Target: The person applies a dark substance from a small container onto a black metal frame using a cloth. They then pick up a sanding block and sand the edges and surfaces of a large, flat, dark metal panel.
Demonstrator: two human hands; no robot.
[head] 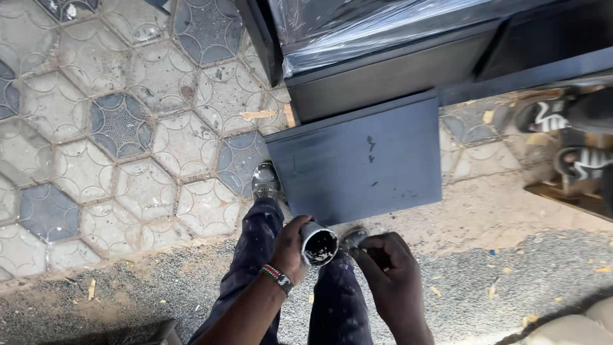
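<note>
The small open can [318,244] sits low in the middle of the view, above the person's paint-flecked trousers [255,255]; its round mouth tips up toward the camera, showing a dark inside streaked with white, and its long axis runs up and to the left, away from the viewer; the left hand [290,249] wraps its side, fingers curled tight around the body, a beaded wristband [277,278] on that wrist; the right hand [386,271] lies just beside the can on its right, nearly touching the rim, fingers bunched together as if pinching something too small to tell; the left is the nearer; just beyond stands a flat dark grey panel [364,163], leaning on plastic-wrapped black furniture [383,57], over hexagonal paving [115,128].
</note>
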